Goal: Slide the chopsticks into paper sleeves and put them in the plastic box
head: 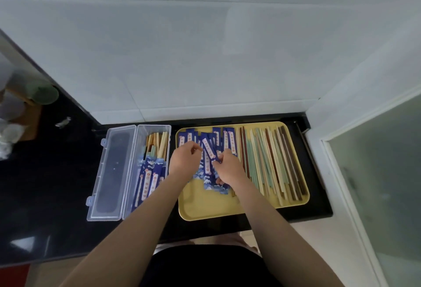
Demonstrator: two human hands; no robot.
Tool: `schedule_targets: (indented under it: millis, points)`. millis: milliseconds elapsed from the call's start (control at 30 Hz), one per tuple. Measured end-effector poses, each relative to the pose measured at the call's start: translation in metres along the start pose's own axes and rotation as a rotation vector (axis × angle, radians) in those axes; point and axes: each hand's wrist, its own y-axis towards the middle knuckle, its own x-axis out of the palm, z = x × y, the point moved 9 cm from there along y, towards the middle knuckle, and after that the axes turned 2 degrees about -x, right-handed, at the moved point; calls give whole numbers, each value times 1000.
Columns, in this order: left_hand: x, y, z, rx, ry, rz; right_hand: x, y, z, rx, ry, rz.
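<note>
Right hand (227,168) fingers pinch blue paper sleeves (210,150) in pile on yellow tray (200,209). Left hand (185,157) fingers curled over pile — whether they hold sleeve, cannot tell. Judgement: separate one sleeve, keep mouth open. Bare chopsticks (268,161) just right on tray. Plastic box (155,163) left on black tabletop (57,184), lid open, sleeved pairs inside — tray rim between, lift over.

Soft, even daylight fills the wide-angle view, bright on the white wall tiles (182,59) with faint glare on the glossy black table (45,195), while straight edges bow outward and the far left corner blurs out of focus.
</note>
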Motion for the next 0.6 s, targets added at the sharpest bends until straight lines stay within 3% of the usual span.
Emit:
schedule_targets:
  millis: [200,400,500,600]
  points:
    - [27,-7,8,-22,41,-33,-13,2,9,-38,74,18]
    - [32,-10,26,47,135,82,-51,-4,4,-192,55,159]
    - [52,-12,57,242,472,77,-68,-8,5,-253,107,72]
    - [83,-15,79,324,750,-53,-85,-11,12,-273,85,-23]
